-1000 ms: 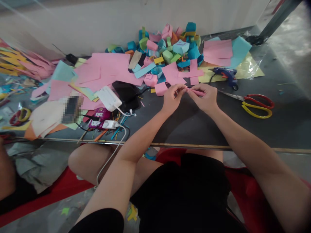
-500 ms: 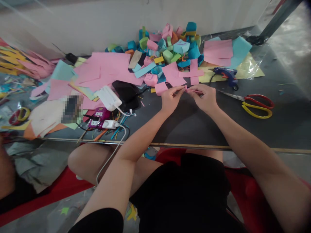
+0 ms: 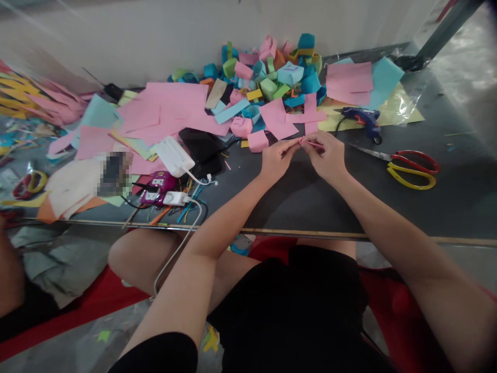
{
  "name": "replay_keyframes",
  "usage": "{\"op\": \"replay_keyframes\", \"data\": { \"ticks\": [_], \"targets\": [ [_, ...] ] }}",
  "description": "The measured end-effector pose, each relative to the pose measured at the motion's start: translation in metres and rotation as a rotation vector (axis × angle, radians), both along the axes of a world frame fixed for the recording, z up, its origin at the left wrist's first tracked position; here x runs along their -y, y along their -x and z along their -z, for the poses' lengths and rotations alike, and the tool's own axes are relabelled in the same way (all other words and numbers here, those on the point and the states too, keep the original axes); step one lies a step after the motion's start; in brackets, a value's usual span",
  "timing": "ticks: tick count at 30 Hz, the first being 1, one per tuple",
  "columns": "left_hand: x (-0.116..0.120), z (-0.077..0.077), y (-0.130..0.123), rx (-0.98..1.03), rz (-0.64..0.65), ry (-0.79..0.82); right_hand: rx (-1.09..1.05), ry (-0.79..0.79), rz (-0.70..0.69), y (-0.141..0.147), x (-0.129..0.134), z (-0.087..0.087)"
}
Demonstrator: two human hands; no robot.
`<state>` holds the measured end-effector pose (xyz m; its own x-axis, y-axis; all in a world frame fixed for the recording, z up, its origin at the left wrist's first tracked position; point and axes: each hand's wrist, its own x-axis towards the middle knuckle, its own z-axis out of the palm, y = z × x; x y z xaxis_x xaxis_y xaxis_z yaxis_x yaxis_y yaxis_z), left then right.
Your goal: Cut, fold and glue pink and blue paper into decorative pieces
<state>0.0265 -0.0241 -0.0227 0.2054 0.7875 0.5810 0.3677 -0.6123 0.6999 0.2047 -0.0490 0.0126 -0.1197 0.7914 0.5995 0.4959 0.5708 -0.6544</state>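
Note:
Over the dark tabletop, my left hand [image 3: 276, 157] and my right hand [image 3: 325, 154] meet fingertip to fingertip. Between them is a small folded strip of pink paper [image 3: 317, 145], pinched by both; most of it is hidden by the fingers. Just beyond the hands lie a pink paper square [image 3: 278, 118] and pink strips laid across each other [image 3: 309, 115]. A small pink paper piece [image 3: 258, 141] rests beside my left hand. To the right of my right hand are scissors [image 3: 413, 170] with red and yellow handles, and behind them a blue glue gun [image 3: 363, 119].
A heap of folded coloured paper pieces [image 3: 267, 88] stands against the wall. Pink sheets [image 3: 174, 106], a white power bank [image 3: 174, 156], a black phone-like slab [image 3: 202, 153] and a purple power strip [image 3: 160, 186] with cables crowd the left. Another person's arm [image 3: 10, 274] shows at far left.
My fingertips have come closer together around the pink paper strip, my left hand shifting slightly right. Less of the strip shows now. The things on the table stay where they were.

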Motion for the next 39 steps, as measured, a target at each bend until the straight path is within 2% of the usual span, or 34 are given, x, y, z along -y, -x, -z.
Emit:
{"op": "replay_keyframes", "data": {
  "ticks": [8,16,28,34,39],
  "targets": [
    [0.001,0.002,-0.002,0.024,0.013,0.044,-0.156,0.111,0.074,0.003,-0.001,0.007],
    [0.001,-0.001,0.000,0.026,0.042,0.074,-0.217,0.139,0.045,0.005,-0.004,0.010],
    [0.002,0.000,-0.004,0.065,0.018,0.075,-0.222,0.142,0.060,0.005,-0.006,0.013],
    [0.000,0.001,-0.008,0.126,0.016,0.113,-0.229,0.112,0.124,0.004,-0.007,0.011],
    [-0.003,0.005,-0.008,0.140,0.042,0.150,-0.331,0.116,0.039,0.004,-0.006,0.007]
  ]
}}
